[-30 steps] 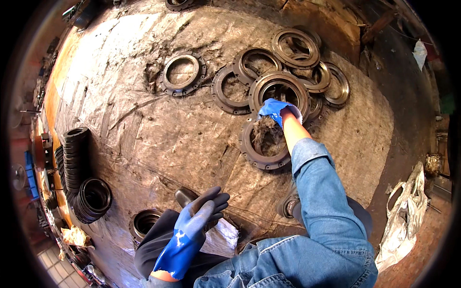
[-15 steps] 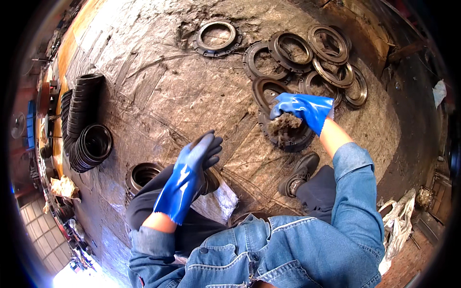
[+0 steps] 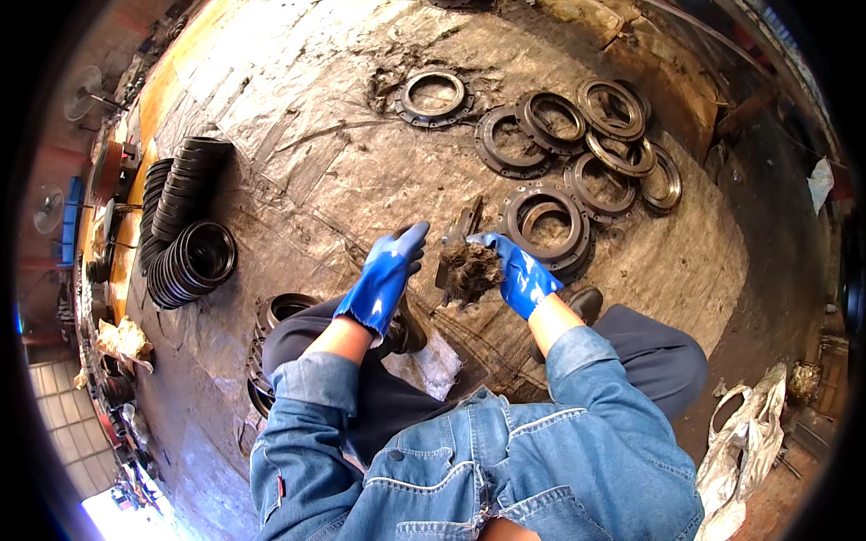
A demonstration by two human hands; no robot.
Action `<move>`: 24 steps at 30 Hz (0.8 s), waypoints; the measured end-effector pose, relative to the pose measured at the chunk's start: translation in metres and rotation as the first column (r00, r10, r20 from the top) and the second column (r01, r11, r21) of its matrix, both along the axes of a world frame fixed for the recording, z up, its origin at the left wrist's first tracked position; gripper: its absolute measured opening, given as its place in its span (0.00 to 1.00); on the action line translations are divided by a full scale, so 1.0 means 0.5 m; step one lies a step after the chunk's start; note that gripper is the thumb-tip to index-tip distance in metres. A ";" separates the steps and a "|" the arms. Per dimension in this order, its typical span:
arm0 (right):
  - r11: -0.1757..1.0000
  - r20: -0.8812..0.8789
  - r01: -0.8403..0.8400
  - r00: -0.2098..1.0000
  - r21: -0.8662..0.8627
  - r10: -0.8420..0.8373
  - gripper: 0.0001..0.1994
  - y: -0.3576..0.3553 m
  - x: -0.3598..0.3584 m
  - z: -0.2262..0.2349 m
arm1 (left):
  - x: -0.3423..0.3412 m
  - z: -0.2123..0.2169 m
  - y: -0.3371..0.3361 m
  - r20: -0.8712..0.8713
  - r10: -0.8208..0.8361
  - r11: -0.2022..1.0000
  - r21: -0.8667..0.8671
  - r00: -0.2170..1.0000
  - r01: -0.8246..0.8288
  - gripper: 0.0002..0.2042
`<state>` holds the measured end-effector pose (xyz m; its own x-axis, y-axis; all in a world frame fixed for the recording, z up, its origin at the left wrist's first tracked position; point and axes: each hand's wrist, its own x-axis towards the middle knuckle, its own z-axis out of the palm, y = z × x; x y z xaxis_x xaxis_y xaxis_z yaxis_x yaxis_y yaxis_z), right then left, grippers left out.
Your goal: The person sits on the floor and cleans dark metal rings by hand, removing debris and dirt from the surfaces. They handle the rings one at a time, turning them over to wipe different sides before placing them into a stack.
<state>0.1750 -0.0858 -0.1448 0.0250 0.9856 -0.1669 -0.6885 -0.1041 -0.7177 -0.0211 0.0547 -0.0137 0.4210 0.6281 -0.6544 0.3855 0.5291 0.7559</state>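
Note:
My right hand (image 3: 516, 270), in a blue rubber glove, is closed around a shaggy brown wad of fibre (image 3: 473, 272). Behind the wad a dark metal ring (image 3: 471, 216) stands almost edge-on in the same grip, and the wad hides much of it. My left hand (image 3: 390, 275), gloved alike, is empty, its fingers stretched toward the ring without touching it. To the right of my right hand, a flanged metal ring (image 3: 544, 194) tops a small stack on the ground sheet.
Several flanged rings (image 3: 622, 108) lie overlapped at the far right, and one ring (image 3: 433, 117) lies apart farther off. Rows of black rings (image 3: 194, 257) stand at the left. More rings (image 3: 290, 305) lie beside my left knee. White plastic sheeting (image 3: 744, 446) is at the lower right.
My right hand has lifted the tilted ring off the stack and carried it left, with the wad, in front of me. My left hand has shifted slightly right, still empty.

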 end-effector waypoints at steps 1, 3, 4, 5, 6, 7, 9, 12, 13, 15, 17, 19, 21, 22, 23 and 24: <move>1.000 0.254 -0.026 0.967 0.011 0.022 0.20 -0.014 -0.011 0.012 | -0.007 -0.016 0.006 -0.006 -0.040 0.999 0.007 0.999 0.040 0.33; 0.995 0.919 -0.054 0.383 -0.078 0.093 0.27 -0.042 -0.063 0.156 | -0.050 -0.059 0.017 -0.039 -0.109 0.994 0.007 0.993 0.109 0.37; 0.977 0.899 -0.034 0.387 -0.210 0.207 0.30 -0.035 -0.064 0.213 | -0.039 -0.062 0.006 -0.084 -0.179 0.978 0.090 0.980 0.187 0.37; 0.986 0.861 -0.019 0.484 -0.167 0.156 0.28 -0.037 -0.063 0.181 | -0.033 -0.075 0.004 -0.187 -0.266 0.936 0.186 0.946 0.300 0.39; 0.992 0.809 -0.006 0.579 -0.124 0.105 0.26 -0.038 -0.065 0.150 | -0.030 -0.088 0.002 -0.304 -0.325 0.873 0.267 0.896 0.408 0.41; 0.996 0.749 0.016 0.661 -0.085 0.053 0.24 -0.043 -0.061 0.120 | -0.005 -0.089 -0.012 -0.406 -0.323 0.844 0.285 0.855 0.455 0.42; 0.997 0.694 0.051 0.720 -0.062 0.007 0.21 -0.027 -0.089 0.095 | -0.032 -0.157 -0.020 -0.164 -0.259 0.936 0.202 0.952 0.290 0.44; 0.979 0.587 0.095 0.809 -0.178 0.028 0.25 -0.036 -0.102 0.033 | -0.002 -0.184 -0.062 -0.069 -0.203 0.896 0.390 0.977 0.214 0.37; 0.972 0.537 0.086 0.842 -0.219 0.046 0.26 -0.030 -0.118 0.013 | -0.022 -0.208 -0.039 -0.103 -0.174 0.909 0.366 0.979 0.200 0.35; 0.962 0.407 0.057 0.911 -0.267 0.059 0.23 -0.047 -0.071 -0.116 | 0.021 -0.196 -0.063 -0.131 -0.169 0.945 0.262 0.977 0.198 0.32; 0.931 0.280 0.061 0.959 -0.359 0.045 0.21 -0.080 -0.044 -0.173 | 0.032 -0.126 -0.074 -0.129 -0.281 0.936 0.180 0.951 0.301 0.31; 0.869 0.201 0.122 0.979 -0.479 -0.027 0.21 -0.080 -0.068 -0.196 | -0.029 -0.174 -0.042 -0.276 -0.155 0.827 0.488 0.949 0.277 0.32; 0.645 0.311 0.363 0.929 -0.673 -0.199 0.21 -0.156 -0.014 -0.270 | 0.025 -0.118 -0.081 -0.283 -0.168 0.822 0.489 0.944 0.293 0.32; 0.506 0.429 0.501 0.865 -0.702 -0.261 0.21 -0.166 0.011 -0.298 | 0.033 -0.133 -0.058 -0.281 -0.163 0.810 0.509 0.946 0.291 0.32; 0.330 0.574 0.649 0.761 -0.685 -0.304 0.21 -0.215 0.069 -0.349 | 0.085 -0.122 -0.071 -0.258 -0.187 0.832 0.471 0.948 0.292 0.32; 0.213 0.655 0.717 0.694 -0.664 -0.297 0.21 -0.204 0.056 -0.352 | 0.082 -0.121 -0.066 -0.260 -0.183 0.822 0.489 0.948 0.293 0.33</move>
